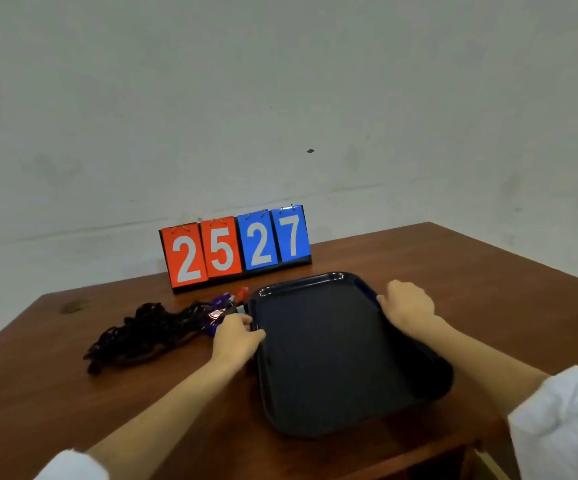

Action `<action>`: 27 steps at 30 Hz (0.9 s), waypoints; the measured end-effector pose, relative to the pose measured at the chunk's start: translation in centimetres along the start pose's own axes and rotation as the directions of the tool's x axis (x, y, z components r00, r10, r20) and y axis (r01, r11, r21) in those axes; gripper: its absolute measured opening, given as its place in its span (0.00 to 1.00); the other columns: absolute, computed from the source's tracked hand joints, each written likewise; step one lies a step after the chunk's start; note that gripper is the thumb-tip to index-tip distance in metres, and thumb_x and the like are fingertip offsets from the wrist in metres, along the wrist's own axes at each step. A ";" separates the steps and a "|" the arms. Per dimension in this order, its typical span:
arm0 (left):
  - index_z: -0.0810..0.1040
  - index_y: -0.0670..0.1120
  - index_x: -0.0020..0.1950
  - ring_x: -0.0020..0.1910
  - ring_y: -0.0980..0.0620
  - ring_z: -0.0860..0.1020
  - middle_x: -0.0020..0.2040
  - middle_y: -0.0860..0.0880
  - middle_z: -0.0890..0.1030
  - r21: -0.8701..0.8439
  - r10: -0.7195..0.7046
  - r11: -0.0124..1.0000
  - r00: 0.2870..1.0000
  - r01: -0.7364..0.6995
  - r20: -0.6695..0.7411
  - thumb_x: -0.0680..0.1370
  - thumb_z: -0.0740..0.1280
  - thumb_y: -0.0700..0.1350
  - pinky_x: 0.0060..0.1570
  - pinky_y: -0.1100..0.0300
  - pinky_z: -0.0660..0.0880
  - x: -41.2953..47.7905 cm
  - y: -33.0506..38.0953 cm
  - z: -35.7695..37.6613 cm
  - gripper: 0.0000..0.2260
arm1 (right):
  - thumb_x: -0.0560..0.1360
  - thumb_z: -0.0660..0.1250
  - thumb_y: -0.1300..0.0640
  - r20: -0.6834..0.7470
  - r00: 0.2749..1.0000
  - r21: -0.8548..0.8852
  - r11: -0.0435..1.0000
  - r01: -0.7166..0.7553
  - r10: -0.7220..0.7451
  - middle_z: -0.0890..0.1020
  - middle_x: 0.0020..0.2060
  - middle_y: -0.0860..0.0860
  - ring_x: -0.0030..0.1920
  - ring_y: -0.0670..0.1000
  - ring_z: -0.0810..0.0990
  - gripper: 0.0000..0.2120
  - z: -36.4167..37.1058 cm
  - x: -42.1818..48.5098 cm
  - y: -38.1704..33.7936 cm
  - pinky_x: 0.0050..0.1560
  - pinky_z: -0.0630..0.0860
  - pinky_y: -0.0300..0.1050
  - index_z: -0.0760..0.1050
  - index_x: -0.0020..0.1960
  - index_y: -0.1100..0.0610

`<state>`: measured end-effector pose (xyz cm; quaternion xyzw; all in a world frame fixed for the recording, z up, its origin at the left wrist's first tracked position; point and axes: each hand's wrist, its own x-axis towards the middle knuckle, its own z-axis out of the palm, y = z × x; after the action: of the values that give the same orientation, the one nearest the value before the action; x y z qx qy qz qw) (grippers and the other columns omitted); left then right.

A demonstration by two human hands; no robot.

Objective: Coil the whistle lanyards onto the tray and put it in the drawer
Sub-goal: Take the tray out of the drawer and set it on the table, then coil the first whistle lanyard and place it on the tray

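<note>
A dark blue rectangular tray (336,362) lies empty on the brown wooden table. My left hand (237,336) grips its left rim and my right hand (407,303) grips its right rim near the far corner. Left of the tray sits a tangled heap of black lanyards (142,332). Purple and red whistles (226,301) lie at the heap's right end, close to the tray's far left corner. The drawer is out of view.
A flip scoreboard (233,249) reading 25 in red and 27 in blue stands at the table's back, against a pale wall. The table's right edge (523,251) runs diagonally behind the tray. The near edge lies just below the tray.
</note>
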<state>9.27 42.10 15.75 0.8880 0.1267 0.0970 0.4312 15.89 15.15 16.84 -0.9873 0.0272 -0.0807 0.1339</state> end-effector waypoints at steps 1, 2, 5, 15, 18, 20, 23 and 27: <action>0.79 0.37 0.56 0.47 0.48 0.80 0.42 0.47 0.81 0.011 -0.006 1.000 1.000 0.006 -0.003 0.71 0.70 0.38 0.51 0.56 0.77 0.3 -0.1 0.0 0.14 | 0.80 0.57 0.52 -0.006 1.000 0.005 1.000 0.010 -0.010 0.72 0.33 0.51 0.35 0.54 0.73 0.12 0.3 0.4 -0.1 0.33 0.68 0.44 0.68 0.43 0.58; 0.78 0.37 0.58 0.46 0.47 0.80 0.40 0.49 0.79 0.034 -0.006 0.999 1.000 0.006 -0.009 0.72 0.70 0.38 0.50 0.54 0.78 0.7 -0.3 0.1 0.15 | 0.80 0.56 0.52 -0.007 1.000 0.006 1.000 0.018 -0.018 0.72 0.33 0.51 0.35 0.54 0.73 0.12 0.6 0.8 -0.4 0.34 0.69 0.45 0.68 0.42 0.59; 0.76 0.38 0.61 0.42 0.48 0.79 0.36 0.54 0.74 0.085 -0.013 0.996 1.000 0.015 -0.021 0.73 0.70 0.38 0.49 0.51 0.79 1.5 -0.7 -0.2 0.17 | 0.80 0.56 0.52 -0.006 0.999 -0.006 0.999 0.043 -0.043 0.74 0.37 0.53 0.37 0.56 0.72 0.12 1.6 1.6 -1.3 0.36 0.68 0.45 0.67 0.43 0.59; 0.74 0.42 0.61 0.40 0.57 0.74 0.43 0.53 0.74 0.282 0.068 0.958 0.995 -0.046 -0.068 0.74 0.69 0.42 0.31 0.69 0.67 3.1 -3.1 -2.2 0.16 | 0.80 0.55 0.51 -0.079 0.993 -0.069 0.994 0.083 -0.089 0.74 0.37 0.51 0.35 0.54 0.72 0.11 4.1 3.0 -4.9 0.27 0.62 0.43 0.67 0.45 0.57; 0.74 0.42 0.60 0.40 0.58 0.73 0.45 0.53 0.74 0.292 0.117 0.952 0.992 -0.096 -0.056 0.74 0.69 0.43 0.32 0.70 0.66 3.6 -3.6 -2.1 0.15 | 0.79 0.58 0.52 -0.146 0.980 -0.229 0.968 0.102 -0.138 0.75 0.51 0.54 0.44 0.53 0.76 0.09 4.4 2.8 -5.6 0.31 0.67 0.41 0.69 0.53 0.58; 0.75 0.43 0.59 0.41 0.59 0.73 0.46 0.53 0.74 0.297 0.148 0.947 0.987 -0.123 -0.063 0.75 0.68 0.44 0.33 0.70 0.68 3.7 -3.6 -2.2 0.13 | 0.77 0.61 0.54 -0.163 0.967 -0.250 0.956 0.152 -0.196 0.73 0.56 0.54 0.51 0.53 0.75 0.12 4.4 2.7 -6.3 0.38 0.73 0.41 0.68 0.58 0.57; 0.79 0.48 0.48 0.39 0.58 0.77 0.45 0.52 0.79 0.288 0.232 0.942 0.956 -0.174 -0.179 0.77 0.65 0.47 0.40 0.61 0.76 3.5 -4.7 -3.3 0.05 | 0.77 0.61 0.56 -0.116 0.932 -0.199 0.927 0.318 -0.345 0.73 0.56 0.53 0.52 0.51 0.75 0.13 4.6 1.9 -9.4 0.45 0.75 0.42 0.68 0.61 0.56; 0.79 0.49 0.48 0.37 0.59 0.75 0.43 0.56 0.75 0.293 0.382 0.909 0.872 -0.296 -0.306 0.78 0.64 0.44 0.37 0.68 0.73 3.2 -7.2 -5.2 0.05 | 0.76 0.62 0.55 -0.022 0.888 0.116 0.881 0.458 -0.459 0.75 0.48 0.49 0.47 0.48 0.75 0.05 5.6 -0.1 -16.3 0.47 0.75 0.42 0.72 0.51 0.54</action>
<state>9.80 51.21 13.41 0.9087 0.0547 0.3151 0.2682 17.21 32.35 15.83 -0.9563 -0.2123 -0.1084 0.1693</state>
